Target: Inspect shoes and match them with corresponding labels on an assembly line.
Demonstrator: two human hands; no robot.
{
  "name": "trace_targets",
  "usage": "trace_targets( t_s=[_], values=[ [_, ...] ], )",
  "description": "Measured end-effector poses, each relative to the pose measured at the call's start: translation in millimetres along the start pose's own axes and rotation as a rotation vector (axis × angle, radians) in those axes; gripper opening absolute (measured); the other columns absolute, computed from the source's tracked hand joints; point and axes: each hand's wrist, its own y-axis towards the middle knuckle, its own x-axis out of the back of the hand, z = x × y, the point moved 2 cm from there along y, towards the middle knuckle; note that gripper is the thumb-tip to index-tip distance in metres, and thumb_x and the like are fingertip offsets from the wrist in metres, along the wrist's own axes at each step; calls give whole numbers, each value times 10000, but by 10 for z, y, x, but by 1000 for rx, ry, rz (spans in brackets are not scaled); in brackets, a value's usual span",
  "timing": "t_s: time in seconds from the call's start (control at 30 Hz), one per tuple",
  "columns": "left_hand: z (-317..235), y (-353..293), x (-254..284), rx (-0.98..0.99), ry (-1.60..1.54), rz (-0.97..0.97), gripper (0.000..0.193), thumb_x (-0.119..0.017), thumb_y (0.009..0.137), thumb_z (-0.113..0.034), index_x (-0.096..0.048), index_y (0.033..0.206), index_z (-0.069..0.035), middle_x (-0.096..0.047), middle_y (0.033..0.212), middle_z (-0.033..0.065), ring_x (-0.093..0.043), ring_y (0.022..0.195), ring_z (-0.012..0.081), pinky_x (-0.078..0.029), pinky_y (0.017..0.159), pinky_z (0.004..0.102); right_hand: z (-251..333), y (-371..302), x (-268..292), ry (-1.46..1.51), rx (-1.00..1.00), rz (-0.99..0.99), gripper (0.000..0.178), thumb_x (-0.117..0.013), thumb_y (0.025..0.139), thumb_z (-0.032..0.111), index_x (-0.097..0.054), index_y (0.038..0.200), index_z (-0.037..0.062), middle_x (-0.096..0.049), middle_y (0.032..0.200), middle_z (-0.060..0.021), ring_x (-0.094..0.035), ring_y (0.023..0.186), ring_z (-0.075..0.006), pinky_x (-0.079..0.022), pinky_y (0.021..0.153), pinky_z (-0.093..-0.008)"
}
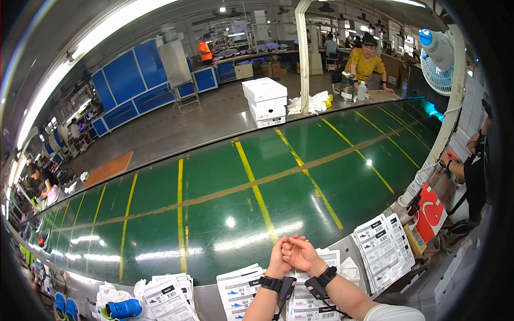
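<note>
My left hand [279,259] and my right hand [304,254] are pressed together over the near edge of a green conveyor belt [214,216]. Their fingers are curled against each other, and no object shows in them. Dark bands circle both wrists, with small black devices beside them. Below my forearms lie stacks of printed label sheets [238,289] with small shoe pictures. More label sheets [383,249] are piled to the right, and another pile [170,297] lies at the left. A blue shoe [124,308] rests by white crumpled paper [113,293] at the lower left.
White shoe boxes [265,100] stand stacked past the belt's far edge, beside a pale post [303,59]. A person in yellow [366,67] leans there near bottles. A fan [438,67] hangs at the upper right. Another person's arm [455,167] and a red box [430,208] are at right.
</note>
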Motion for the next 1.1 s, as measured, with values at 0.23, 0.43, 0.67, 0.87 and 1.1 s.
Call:
trace_targets(
  t_s=[0.23, 0.43, 0.67, 0.87, 1.1],
  values=[
    [45, 40, 35, 20, -32, 21, 449, -454, 973, -346, -539, 1207, 28, -581, 1236, 253, -533, 1195, 399, -413, 1050, 474, 12, -34, 13, -25, 23, -26, 285, -400, 1018, 209, -584, 1055, -6, -573, 835, -71, -535, 754, -217, -458, 702, -341],
    [69, 136, 185, 4, -62, 88, 420, -457, 973, -334, -535, 1180, 22, -583, 1231, 253, -552, 1169, 387, -440, 1031, 454, -3, -9, -10, -6, 0, -18, 279, -395, 1020, 212, -575, 1030, -1, -577, 839, -76, -539, 761, -225, -457, 701, -346],
    [121, 334, 529, -58, -115, 54, 395, -506, 944, -344, -611, 1116, -4, -658, 1106, 163, -623, 1058, 295, -489, 969, 399, 1, 6, 8, 15, -8, -39, 277, -390, 1021, 212, -566, 1029, -2, -565, 823, -70, -529, 756, -219, -453, 693, -351],
    [178, 304, 434, -51, -121, 29, 368, -531, 946, -321, -620, 1088, 7, -653, 1100, 183, -621, 1059, 294, -486, 957, 399, 47, -47, 7, 2, 0, -54, 270, -386, 1023, 210, -561, 1011, 5, -565, 827, -70, -526, 752, -217, -449, 691, -345],
    [50, 30, -105, -15, -7, -10, 422, -418, 988, -325, -546, 1187, 25, -589, 1233, 237, -562, 1162, 357, -445, 1026, 445, 75, -39, 11, 31, -27, -73, 250, -396, 1019, 216, -554, 981, 26, -558, 834, -73, -523, 750, -212, -445, 686, -345]
  ],
)
